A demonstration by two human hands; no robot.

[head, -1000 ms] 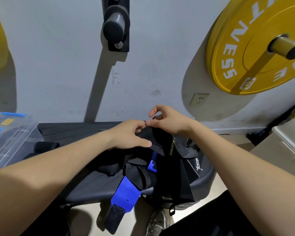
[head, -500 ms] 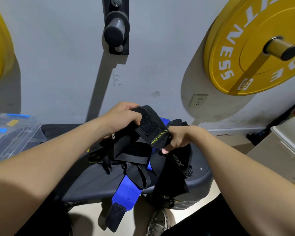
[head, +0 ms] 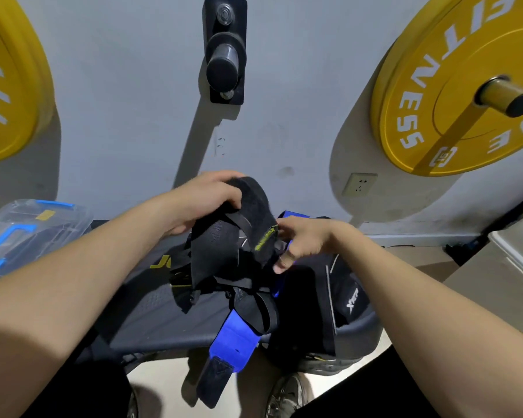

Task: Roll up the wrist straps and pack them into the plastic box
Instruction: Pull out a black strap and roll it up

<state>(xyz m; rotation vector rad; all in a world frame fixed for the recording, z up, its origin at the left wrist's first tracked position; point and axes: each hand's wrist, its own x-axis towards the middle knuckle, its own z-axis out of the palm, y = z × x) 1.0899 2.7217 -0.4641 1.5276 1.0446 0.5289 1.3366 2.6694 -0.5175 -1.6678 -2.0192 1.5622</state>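
Far L, a yellow plate (head: pixel 4 86) hangs on the wall. Below it sits the plastic box (head: pixel 34 224), clear w/ blue latches, by the L end of the dark bench (head: pixel 163 315) (whether its lid is on, I can't tell).

Your L hand (head: pixel 206 200) is up above the bench, fingers curled over the top of the black wrist strap (head: pixel 254 203) & gripping it. The strap's wide mesh part hangs down from that grip. Higher on the wall, approx. above that hand, a black wall peg (head: pixel 225 52) sticks out.

The strap's fuzzy end arches btw your two hands, w/ a green label near its R edge. Under it a blue strap (head: pixel 233 342) lies across the bench & droops over the front edge, its black tip dangling toward the floor.

Your R hand (head: pixel 302 239) meets the black wrist strap just R of the green label, fingers bent, thumb & fingertips pinching the strap's edge. So you hold the strap in the air w/ both hands, well apart from the plastic box.

Below the R hand, more black straps (head: pixel 350 300) w/ white lettering are heaped on the bench's R end. Down at the floor a shoe (head: pixel 287 393) shows.

Further R on the wall there's a socket (head: pixel 359 184), then a second yellow plate (head: pixel 453 95) on its peg. At the far R edge stands a pale bin (head: pixel 516 267).
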